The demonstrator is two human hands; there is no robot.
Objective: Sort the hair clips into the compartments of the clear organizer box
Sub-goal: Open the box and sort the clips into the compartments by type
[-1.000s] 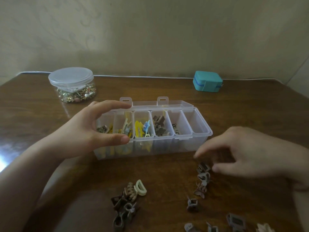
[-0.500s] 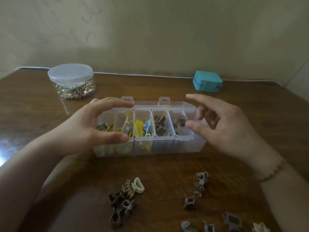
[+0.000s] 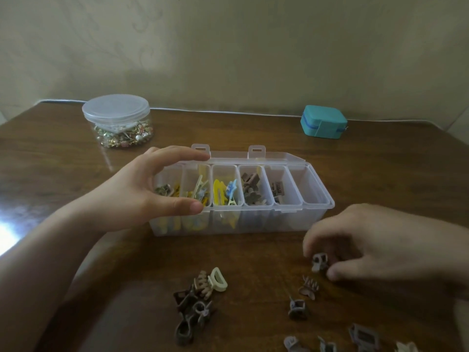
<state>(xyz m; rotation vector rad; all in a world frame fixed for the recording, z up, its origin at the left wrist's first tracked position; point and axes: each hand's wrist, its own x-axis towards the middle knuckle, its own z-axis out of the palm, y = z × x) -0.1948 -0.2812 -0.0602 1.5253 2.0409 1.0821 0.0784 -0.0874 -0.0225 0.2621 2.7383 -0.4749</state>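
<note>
Nearest, small brown and cream plastic claw clips (image 3: 200, 298) lie scattered on the dark wooden table (image 3: 393, 179). Her right hand (image 3: 375, 245) pinches a pale grey claw clip (image 3: 319, 261) there. Beyond, her left hand (image 3: 142, 191) clasps the clear lidded organizer box (image 3: 314, 212), thumb and fingers spanning its left end.

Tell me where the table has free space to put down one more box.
Bare wood lies between the round jar and the teal case, behind the organizer box, and right of the box. In front it is crowded: loose hair clips and the right hand.
</note>
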